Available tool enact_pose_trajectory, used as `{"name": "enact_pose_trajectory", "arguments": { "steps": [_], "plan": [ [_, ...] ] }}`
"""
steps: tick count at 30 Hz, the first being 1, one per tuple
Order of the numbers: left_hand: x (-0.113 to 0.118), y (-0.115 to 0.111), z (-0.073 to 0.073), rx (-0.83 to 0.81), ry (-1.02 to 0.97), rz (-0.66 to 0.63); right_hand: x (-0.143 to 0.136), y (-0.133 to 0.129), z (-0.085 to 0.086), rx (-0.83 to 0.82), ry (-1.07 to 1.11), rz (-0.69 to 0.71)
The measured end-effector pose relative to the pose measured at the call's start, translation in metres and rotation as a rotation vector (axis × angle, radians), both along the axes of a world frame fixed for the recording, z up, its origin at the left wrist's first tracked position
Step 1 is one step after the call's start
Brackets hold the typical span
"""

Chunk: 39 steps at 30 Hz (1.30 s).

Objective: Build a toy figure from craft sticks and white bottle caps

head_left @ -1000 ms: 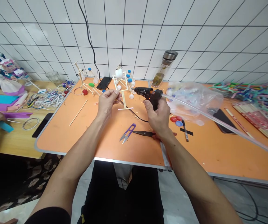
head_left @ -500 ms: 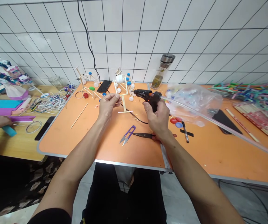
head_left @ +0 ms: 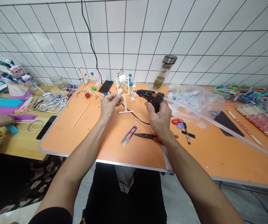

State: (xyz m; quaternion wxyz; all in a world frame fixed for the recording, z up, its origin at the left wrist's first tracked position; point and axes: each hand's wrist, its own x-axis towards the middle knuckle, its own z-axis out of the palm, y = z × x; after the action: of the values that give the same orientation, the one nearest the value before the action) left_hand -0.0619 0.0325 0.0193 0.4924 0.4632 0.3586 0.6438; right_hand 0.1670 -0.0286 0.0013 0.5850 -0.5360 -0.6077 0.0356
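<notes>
My left hand (head_left: 110,106) pinches a small frame of thin wooden sticks (head_left: 125,103) between thumb and fingertips, above the orange table. The frame has a pale crosspiece at its lower end. In my right hand (head_left: 160,116) is a black hot glue gun (head_left: 147,94), its nozzle pointing left close to the frame's upper part. A long clear glue stick (head_left: 199,113) runs out of the gun's back. Behind the frame stands a stick model (head_left: 122,79) with a white piece and blue caps; overlap hides where the two separate.
Purple thread snips (head_left: 129,136) and pliers (head_left: 145,136) lie in front of my hands. A loose stick (head_left: 80,115) is at left. Bottle caps (head_left: 175,121), a marker (head_left: 186,133), a plastic bag (head_left: 194,99) and a tilted bottle (head_left: 164,73) are right. Another person's hand (head_left: 2,120) is far left.
The whole view has shifted slightly, so things appear a little further right. Both hands keep their grips, and the glue gun stays close to the stick frame.
</notes>
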Motion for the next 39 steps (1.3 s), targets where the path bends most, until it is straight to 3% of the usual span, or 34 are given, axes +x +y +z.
{"name": "enact_pose_trajectory", "arguments": {
  "steps": [22, 32, 35, 39],
  "plan": [
    [-0.0027, 0.0005, 0.0013, -0.094, -0.014, -0.039, 0.0003, -0.0014, -0.0011, -0.024, 0.002, 0.001],
    [-0.0029, 0.0057, -0.0019, -0.383, -0.080, -0.187, 0.0049, 0.0012, -0.0010, 0.010, -0.021, -0.032],
    [-0.0024, 0.0032, -0.0007, -0.365, -0.050, -0.159, 0.0045, 0.0006, -0.0001, 0.020, -0.017, -0.027],
    [0.0000, -0.0042, 0.0038, -0.216, 0.038, -0.069, 0.0033, -0.0008, 0.0002, 0.046, -0.014, -0.040]
  ]
}}
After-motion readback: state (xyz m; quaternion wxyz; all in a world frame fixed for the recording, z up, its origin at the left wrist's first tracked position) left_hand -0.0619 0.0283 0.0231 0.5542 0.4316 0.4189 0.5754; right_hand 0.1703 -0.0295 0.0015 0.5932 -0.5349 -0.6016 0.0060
